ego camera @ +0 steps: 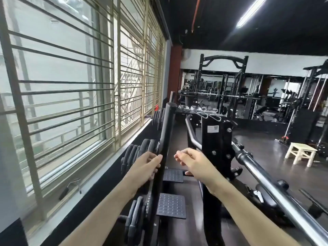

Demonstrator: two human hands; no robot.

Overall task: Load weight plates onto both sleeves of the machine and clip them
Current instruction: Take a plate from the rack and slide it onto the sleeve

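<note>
Weight plates sit racked on the black upright, around 9 o'clock from my left hand, which rests against that post, fingers fairly straight. Right hand hangs loosely curled, holding nothing. Spring clips at 12; chrome sleeve at 3.

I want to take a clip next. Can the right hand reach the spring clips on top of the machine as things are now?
Probably yes. The right hand holds nothing, and the spring clips lie uncovered on top of the machine, above and beyond it, with only open air between.
</note>
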